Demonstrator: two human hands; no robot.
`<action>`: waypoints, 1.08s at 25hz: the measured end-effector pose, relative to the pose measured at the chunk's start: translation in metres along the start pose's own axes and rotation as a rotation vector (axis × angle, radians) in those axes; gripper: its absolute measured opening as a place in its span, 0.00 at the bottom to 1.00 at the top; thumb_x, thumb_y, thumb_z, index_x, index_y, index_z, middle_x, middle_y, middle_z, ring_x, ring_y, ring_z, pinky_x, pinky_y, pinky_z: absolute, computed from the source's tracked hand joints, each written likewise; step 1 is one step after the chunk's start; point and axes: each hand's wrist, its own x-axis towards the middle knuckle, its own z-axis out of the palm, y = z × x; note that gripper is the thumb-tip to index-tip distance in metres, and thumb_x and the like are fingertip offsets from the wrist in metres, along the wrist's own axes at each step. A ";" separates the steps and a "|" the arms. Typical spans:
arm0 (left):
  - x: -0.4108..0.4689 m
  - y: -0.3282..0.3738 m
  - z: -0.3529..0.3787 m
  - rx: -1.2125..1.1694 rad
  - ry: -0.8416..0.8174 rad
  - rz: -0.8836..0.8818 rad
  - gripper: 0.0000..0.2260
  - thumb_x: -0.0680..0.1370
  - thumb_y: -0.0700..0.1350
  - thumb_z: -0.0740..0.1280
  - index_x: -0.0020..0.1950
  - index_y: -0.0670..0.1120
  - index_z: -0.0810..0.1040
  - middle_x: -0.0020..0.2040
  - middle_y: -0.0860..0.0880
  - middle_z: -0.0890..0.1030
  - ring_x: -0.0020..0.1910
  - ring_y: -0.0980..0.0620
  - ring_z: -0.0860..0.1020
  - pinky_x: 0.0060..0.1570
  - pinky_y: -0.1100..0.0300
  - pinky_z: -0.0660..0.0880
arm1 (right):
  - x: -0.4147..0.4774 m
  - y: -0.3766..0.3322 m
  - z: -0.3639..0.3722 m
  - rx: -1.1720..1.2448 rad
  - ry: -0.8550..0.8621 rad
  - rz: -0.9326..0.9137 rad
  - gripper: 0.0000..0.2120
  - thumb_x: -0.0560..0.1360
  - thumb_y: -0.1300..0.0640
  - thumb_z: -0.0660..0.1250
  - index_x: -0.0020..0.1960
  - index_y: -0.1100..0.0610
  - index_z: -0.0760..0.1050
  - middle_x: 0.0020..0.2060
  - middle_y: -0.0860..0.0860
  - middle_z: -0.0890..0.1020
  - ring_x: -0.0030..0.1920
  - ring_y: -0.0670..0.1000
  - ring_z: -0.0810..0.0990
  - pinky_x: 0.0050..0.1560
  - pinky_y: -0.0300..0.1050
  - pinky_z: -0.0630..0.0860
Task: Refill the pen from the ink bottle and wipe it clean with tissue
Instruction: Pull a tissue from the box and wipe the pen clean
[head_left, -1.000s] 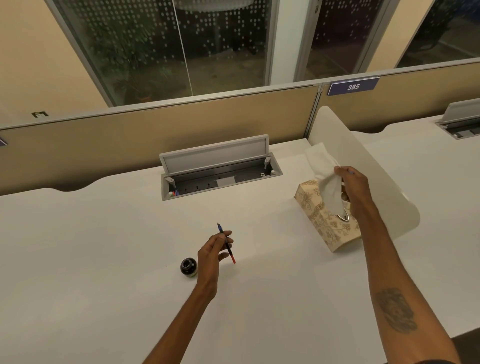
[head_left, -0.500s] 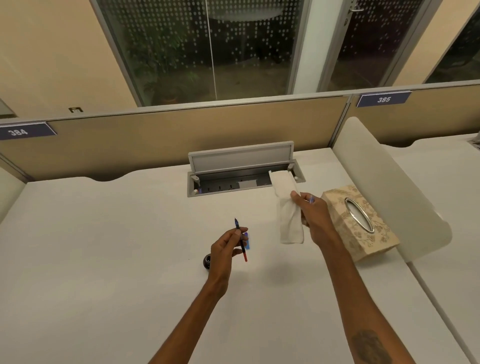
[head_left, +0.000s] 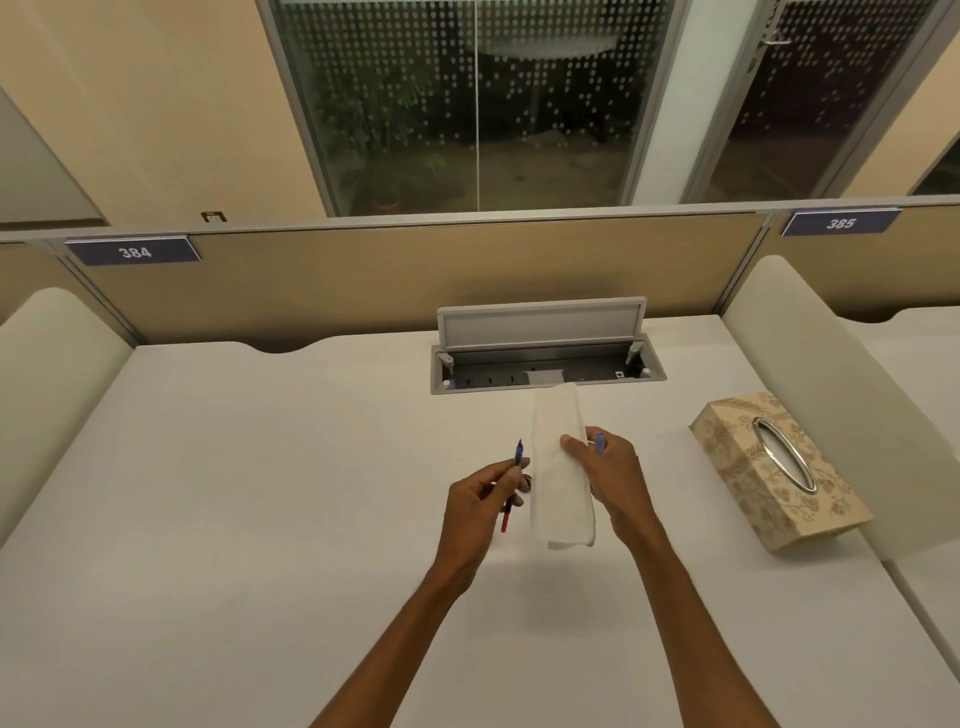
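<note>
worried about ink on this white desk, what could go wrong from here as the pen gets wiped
1. The pen is pinched in the left hand with its tip up and bare; a loose wipe could flick ink onto the desk.
2. The tissue hangs as a thin strip from the right hand; ink may soak through to the fingers.
3. The right hand also holds a small blue piece, possibly the cap, so its grip is split.

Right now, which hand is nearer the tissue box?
Right. The right hand, holding the tissue, is toward the tissue box, with bare desk between them. The left hand, holding the pen, is farther, beyond the tissue.
</note>
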 end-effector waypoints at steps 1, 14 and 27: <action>0.000 0.001 -0.002 -0.005 0.007 0.000 0.10 0.80 0.47 0.68 0.58 0.47 0.84 0.43 0.55 0.86 0.38 0.58 0.81 0.40 0.67 0.77 | -0.004 -0.001 0.005 0.024 -0.037 0.018 0.02 0.77 0.51 0.68 0.48 0.47 0.76 0.46 0.49 0.82 0.45 0.51 0.83 0.43 0.42 0.79; 0.008 0.009 -0.028 -0.005 -0.052 -0.084 0.08 0.79 0.52 0.67 0.48 0.55 0.86 0.45 0.51 0.87 0.41 0.57 0.82 0.49 0.63 0.79 | -0.025 -0.015 0.047 0.768 -0.287 0.285 0.14 0.80 0.55 0.63 0.45 0.54 0.88 0.49 0.55 0.87 0.48 0.54 0.87 0.49 0.48 0.83; 0.026 0.010 -0.033 0.112 0.066 -0.101 0.09 0.76 0.52 0.71 0.53 0.50 0.83 0.51 0.50 0.86 0.48 0.51 0.85 0.56 0.56 0.81 | -0.021 -0.024 0.064 0.676 -0.161 0.310 0.08 0.81 0.56 0.62 0.50 0.56 0.80 0.40 0.51 0.88 0.46 0.54 0.82 0.70 0.64 0.67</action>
